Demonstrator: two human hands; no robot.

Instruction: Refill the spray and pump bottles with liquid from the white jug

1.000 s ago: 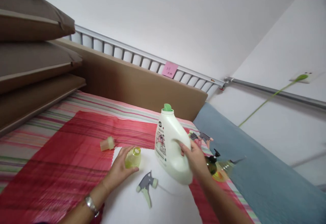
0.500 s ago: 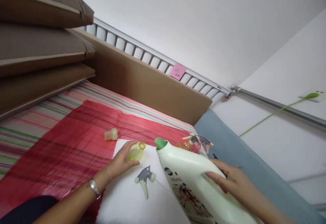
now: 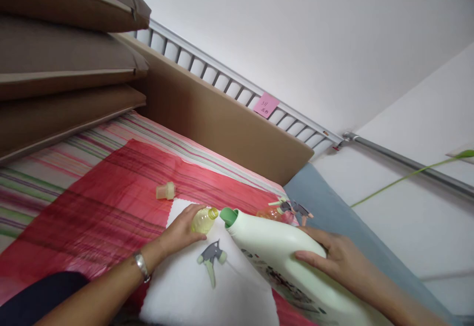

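Tipped lower than before, the large white plastic detergent jug (image 3: 281, 262) lay nearly level over the white cloth (image 3: 192, 294), its green spout (image 3: 228, 216) beside the small yellow clear bottle (image 3: 203, 221) at that cloth's far edge. Right hand (image 3: 333, 259) clasped the jug; left hand (image 3: 179, 232) gripped the bottle.

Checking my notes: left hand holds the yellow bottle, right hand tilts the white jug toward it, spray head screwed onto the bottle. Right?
No: the head view shows the spray head lying loose on the white cloth, off the bottle. The left hand holds the bottle and the right hand tilts the jug toward it.
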